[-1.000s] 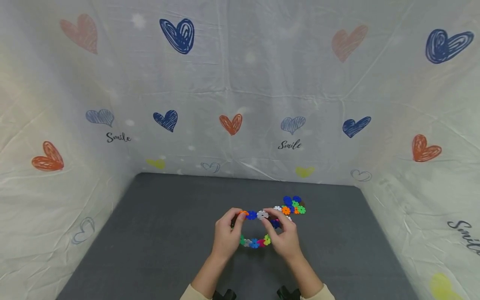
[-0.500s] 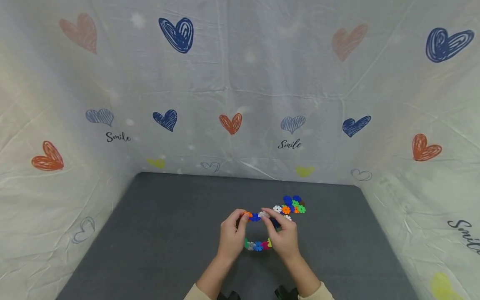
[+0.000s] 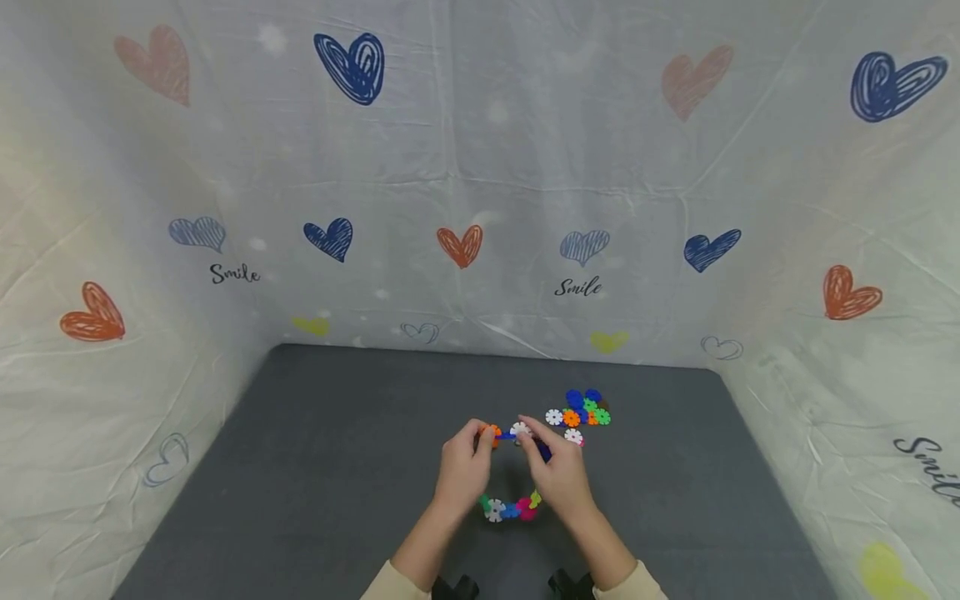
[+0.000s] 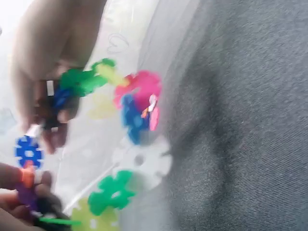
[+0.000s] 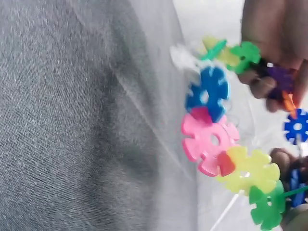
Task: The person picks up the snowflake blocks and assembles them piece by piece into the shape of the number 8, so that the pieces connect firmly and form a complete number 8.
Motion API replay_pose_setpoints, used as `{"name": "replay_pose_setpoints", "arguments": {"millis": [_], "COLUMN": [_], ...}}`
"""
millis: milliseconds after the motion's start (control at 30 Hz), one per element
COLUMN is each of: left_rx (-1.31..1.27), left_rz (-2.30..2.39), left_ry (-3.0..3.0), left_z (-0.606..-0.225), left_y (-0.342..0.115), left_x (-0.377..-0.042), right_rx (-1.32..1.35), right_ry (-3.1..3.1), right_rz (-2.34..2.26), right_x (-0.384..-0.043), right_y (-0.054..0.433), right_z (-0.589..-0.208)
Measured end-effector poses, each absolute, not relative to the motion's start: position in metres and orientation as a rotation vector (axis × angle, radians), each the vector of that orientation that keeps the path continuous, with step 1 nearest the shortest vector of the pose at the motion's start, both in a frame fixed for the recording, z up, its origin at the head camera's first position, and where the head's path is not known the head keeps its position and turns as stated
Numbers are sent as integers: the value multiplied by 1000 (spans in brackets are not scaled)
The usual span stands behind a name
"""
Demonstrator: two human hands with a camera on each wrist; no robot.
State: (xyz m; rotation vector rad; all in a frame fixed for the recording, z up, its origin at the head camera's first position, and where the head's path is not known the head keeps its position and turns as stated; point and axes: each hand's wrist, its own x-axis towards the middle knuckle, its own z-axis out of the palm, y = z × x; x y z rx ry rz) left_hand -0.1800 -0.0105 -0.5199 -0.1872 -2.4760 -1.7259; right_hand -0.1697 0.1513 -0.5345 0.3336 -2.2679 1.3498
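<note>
Both hands hold a loop of interlocking plastic snowflake discs [image 3: 494, 510] above the dark table. My left hand [image 3: 461, 473] pinches the loop near an orange disc [image 3: 492, 432], its thumb and fingertips on the top stretch. Opposite it, my right hand [image 3: 564, 475] pinches a white disc [image 3: 519, 429]. A blue disc [image 4: 29, 151] joins the two sides between the hands. The lower stretch hangs down, with a pink disc [image 5: 210, 140], a yellow disc [image 5: 250, 171] and a green disc [image 5: 267, 204]. Fingers hide parts of both sides.
Several loose snowflake discs [image 3: 572, 417] lie in a cluster behind my right hand, a white one [image 3: 573, 436] nearest it. The dark tabletop [image 3: 337, 467] ends at a pale curtain [image 3: 495, 183] with printed hearts. Two black objects [image 3: 456, 588] show at the bottom edge.
My left hand has shifted slightly right, closer to my right hand. The blue disc between them has turned more edge-on, and the loop's hanging part sits lower in the head view.
</note>
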Motion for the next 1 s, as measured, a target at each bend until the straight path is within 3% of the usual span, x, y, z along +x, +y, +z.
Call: {"name": "replay_pose_setpoints", "arguments": {"millis": [267,467,667,1000], "left_rx": [3,-28,-212,-280], "left_rz": [-2147,-2567,-2599,-2572], "left_ry": [-2552,-2331,-2355,-2420], "left_z": [-540,-560,-573,-584], "left_y": [-20,-32,-37,-40], "left_x": [-197,-211,-214,-209], "right_rx": [176,232,490,568], "right_ry": [-2604,-2724,-2759,-2808], "right_rz": [1532,1208,565,625], "right_x": [-182,-190,-195,-209], "right_y": [157,159,148,144], "right_z": [-547,-553,-558,-564]}}
